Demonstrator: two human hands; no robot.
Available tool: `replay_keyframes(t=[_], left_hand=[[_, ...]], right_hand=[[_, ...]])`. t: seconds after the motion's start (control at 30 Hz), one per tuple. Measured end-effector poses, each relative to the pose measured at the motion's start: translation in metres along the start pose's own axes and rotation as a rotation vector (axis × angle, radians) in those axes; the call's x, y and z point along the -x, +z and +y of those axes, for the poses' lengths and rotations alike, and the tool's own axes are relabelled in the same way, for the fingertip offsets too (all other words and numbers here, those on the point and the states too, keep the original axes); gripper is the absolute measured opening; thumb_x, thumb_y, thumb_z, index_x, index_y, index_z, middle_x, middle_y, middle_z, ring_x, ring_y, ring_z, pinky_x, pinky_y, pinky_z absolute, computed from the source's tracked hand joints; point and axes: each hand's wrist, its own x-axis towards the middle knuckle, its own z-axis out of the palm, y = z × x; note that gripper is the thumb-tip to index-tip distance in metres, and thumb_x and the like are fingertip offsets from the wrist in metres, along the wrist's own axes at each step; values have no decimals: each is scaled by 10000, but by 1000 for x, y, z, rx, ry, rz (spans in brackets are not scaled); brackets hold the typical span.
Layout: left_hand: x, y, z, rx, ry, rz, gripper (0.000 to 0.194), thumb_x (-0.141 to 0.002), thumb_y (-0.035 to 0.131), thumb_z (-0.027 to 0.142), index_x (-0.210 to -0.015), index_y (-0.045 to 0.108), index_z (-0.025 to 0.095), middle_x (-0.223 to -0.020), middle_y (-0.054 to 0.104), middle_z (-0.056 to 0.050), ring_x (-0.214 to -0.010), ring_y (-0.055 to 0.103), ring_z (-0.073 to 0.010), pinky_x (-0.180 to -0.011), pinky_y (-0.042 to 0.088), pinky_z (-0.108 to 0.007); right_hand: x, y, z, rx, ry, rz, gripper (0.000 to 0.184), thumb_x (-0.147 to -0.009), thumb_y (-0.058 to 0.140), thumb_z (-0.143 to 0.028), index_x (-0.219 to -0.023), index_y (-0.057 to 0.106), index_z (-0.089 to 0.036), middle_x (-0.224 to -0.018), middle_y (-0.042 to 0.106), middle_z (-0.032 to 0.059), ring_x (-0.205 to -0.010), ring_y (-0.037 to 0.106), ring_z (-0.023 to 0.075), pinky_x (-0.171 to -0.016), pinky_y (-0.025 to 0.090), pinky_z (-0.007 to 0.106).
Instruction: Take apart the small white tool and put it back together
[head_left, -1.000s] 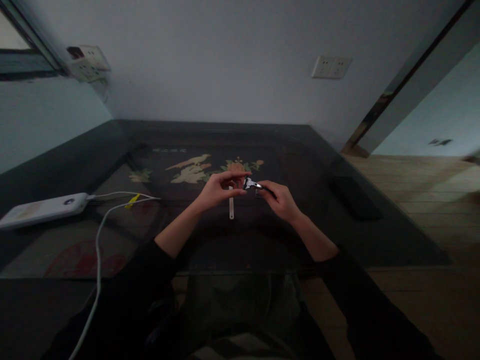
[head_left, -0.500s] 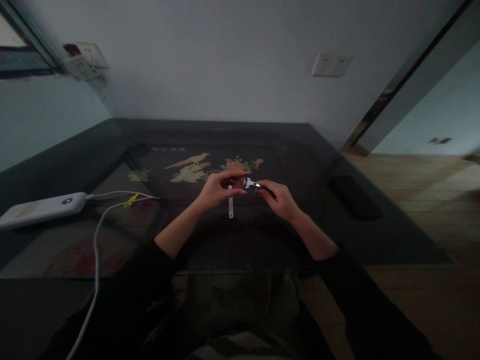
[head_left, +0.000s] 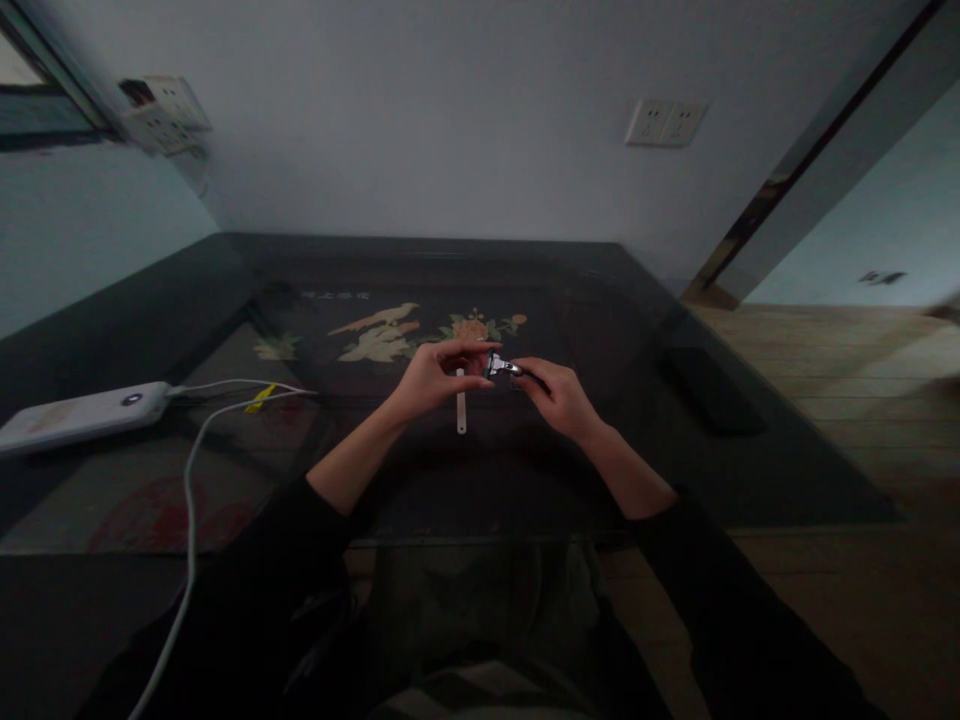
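A razor (head_left: 507,367) with a silver neck and a dark handle is held between my two hands above the dark table. My right hand (head_left: 559,393) is closed around its handle. At the razor's head, the thumb and fingers of my left hand (head_left: 437,378) grip the two ends of the head. Below my left hand, a slim white strip (head_left: 461,412) with a small hole at its near end lies on the tabletop. My left fingers cover its far end.
On the left of the table (head_left: 465,490) lies a white power bank (head_left: 90,415) with a white cable (head_left: 192,500) hanging over the front edge, a yellow tag (head_left: 260,398) on it. A dark flat object (head_left: 712,390) rests at the right. Wall sockets (head_left: 666,122) are behind.
The view has tilted very slightly. Both hands keep the same hold on the razor.
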Motion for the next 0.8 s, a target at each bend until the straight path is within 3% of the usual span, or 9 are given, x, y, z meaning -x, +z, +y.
replay_keyframes(t=[0.27,0.47,0.8], left_hand=[[-1,2,0,-66,27,8,535,-653,827,274,-1149,697,117,-878,695,-65,-716,603,-116,-711,560,-272],[-2,0,-4,-111,69,-7,493,-696,800,291,-1149,694,130,-914,702,-75,-767,621,-130,-740,553,-276],[-2,-1,-4,-113,38,1,503,-681,809,287,-1146,700,131,-915,706,-78,-749,611,-128,-735,546,-282]], right_hand=[[-1,-1,1,-22,-14,-20,231,-954,510,-271,-1084,674,-175,-1040,741,91,-940,694,217,-829,531,347],[-2,-3,-3,-24,-14,-30,230,-962,498,-294,-1039,668,-159,-939,737,79,-811,682,191,-728,502,293],[-5,-3,-4,-29,89,-30,252,-961,498,-343,-980,687,-178,-896,729,74,-785,658,201,-722,467,302]])
